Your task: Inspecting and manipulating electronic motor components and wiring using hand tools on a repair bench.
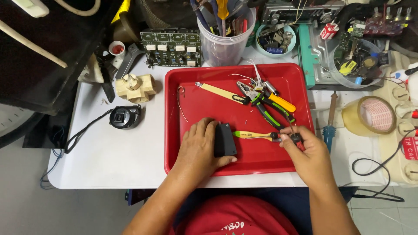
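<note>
My left hand (199, 147) grips a small black box-shaped part (224, 139) and holds it down on the red tray (209, 106). In my right hand (307, 153) is a thin tool with a yellow-green shaft (254, 135), pinched by its dark handle end; its tip points left and touches the side of the black part. Green-handled pliers (270, 109), a yellow-handled tool (281, 102) and a flat cream-coloured strip (217, 92) lie further back in the tray, with bits of bare wire (179, 101) at the left.
On the white table (126, 152) lie a black adapter with a cable (125, 116) and a cream plastic fitting (136, 87). A cup of tools (225, 37), a green circuit board (172, 47), a tape roll (370, 115), a soldering iron (329, 122) and a power strip (402, 130) crowd the back and right.
</note>
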